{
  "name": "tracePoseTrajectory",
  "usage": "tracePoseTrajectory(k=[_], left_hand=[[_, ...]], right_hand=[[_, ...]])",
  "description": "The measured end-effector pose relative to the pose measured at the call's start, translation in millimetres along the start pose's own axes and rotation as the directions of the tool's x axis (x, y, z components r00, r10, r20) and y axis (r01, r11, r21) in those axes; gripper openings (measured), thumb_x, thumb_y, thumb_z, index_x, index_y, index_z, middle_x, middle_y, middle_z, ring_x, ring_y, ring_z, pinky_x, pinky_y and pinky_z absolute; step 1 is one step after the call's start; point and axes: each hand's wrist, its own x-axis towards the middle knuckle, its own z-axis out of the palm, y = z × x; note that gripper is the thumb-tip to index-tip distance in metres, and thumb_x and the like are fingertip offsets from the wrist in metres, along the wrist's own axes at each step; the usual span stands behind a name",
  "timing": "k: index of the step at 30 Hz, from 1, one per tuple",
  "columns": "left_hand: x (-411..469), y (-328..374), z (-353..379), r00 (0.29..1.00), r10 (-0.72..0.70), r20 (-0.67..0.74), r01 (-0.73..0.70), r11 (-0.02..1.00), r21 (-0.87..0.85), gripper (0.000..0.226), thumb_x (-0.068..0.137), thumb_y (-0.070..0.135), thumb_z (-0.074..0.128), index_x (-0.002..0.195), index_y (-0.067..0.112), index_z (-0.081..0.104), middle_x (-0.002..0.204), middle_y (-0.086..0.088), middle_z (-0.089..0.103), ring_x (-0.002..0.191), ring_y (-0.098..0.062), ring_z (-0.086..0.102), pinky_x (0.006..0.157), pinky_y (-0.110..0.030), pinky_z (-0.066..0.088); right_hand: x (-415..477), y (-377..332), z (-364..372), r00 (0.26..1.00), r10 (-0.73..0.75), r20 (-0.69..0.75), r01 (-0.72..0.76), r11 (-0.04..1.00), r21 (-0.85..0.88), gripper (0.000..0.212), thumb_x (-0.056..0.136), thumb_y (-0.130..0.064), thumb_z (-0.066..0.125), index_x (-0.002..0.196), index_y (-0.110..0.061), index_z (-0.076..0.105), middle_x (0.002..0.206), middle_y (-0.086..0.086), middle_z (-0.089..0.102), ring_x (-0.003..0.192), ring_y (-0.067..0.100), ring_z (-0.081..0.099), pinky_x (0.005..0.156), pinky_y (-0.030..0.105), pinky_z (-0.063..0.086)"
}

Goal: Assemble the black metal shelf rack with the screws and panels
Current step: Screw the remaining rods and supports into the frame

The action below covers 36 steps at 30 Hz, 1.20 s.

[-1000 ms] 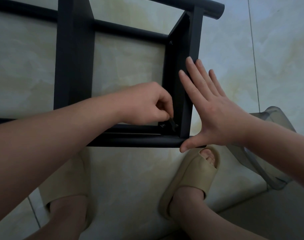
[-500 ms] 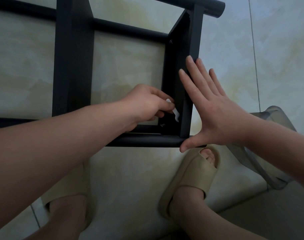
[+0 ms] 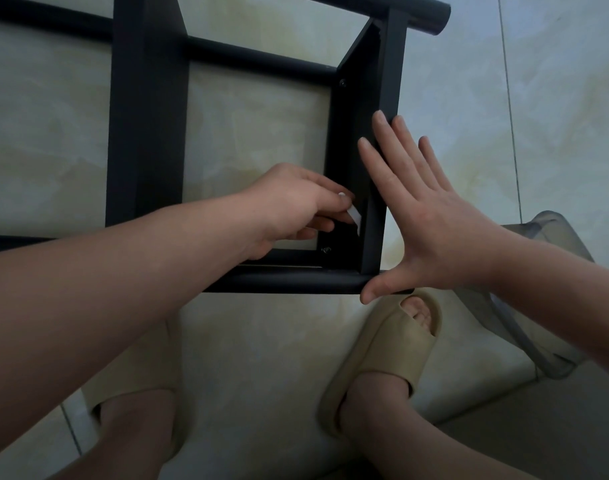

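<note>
- Head view: black metal shelf rack sits on the pale tiled floor, just ahead of two beige slides.
- Inside the frame, the left hand pinches a small white tool, just above a screw at the end panel's lower corner.
- On that panel's outer side, the right hand presses flat with its fingers straight and spread, thumb against the lower tube.

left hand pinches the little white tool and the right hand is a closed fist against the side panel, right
No fist: the head view shows the right hand flat, fingers straight, against the side panel. The left hand does pinch the white tool.
</note>
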Motion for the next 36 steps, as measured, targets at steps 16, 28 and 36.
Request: tracePoseTrajectory(k=[16,28,36], left_hand=[[-2.9,-0.1,1.3,0.995,-0.072,0.062,0.073,0.997,-0.005,0.003,0.094,0.025,0.067,0.092,0.025,0.07,0.079,0.004,0.077,0.073,-0.011,0.064,0.074,-0.029,0.047],[0.0,-5.9,4.9,0.998,-0.033,0.052,0.034,0.999,-0.021,0.005,0.091,0.027,0.071,0.091,0.023,0.071,0.082,0.003,0.077,0.075,-0.009,0.067,0.074,-0.029,0.048],[-2.2,-2.1,0.8,0.981,-0.098,0.165,0.107,0.993,-0.044,0.013,0.094,0.025,0.067,0.084,0.017,0.068,0.08,0.001,0.076,0.072,-0.009,0.064,0.067,-0.025,0.049]], right_hand=[[0.3,-0.5,0.2,1.0,0.001,0.002,-0.001,1.0,0.004,0.148,0.061,-0.1,0.048,0.162,-0.004,-0.003,0.168,0.017,-0.016,0.155,0.035,-0.019,0.124,0.062,0.0],[-0.2,-0.4,0.7,1.0,0.0,0.001,0.0,1.0,0.012,0.148,0.061,-0.099,0.048,0.162,-0.004,-0.003,0.168,0.016,-0.017,0.155,0.035,-0.019,0.125,0.061,-0.002],[0.5,1.0,1.5,1.0,0.0,-0.003,0.0,1.0,0.009,0.149,0.06,-0.101,0.046,0.162,-0.005,-0.004,0.168,0.015,-0.018,0.155,0.034,-0.019,0.125,0.061,0.0]])
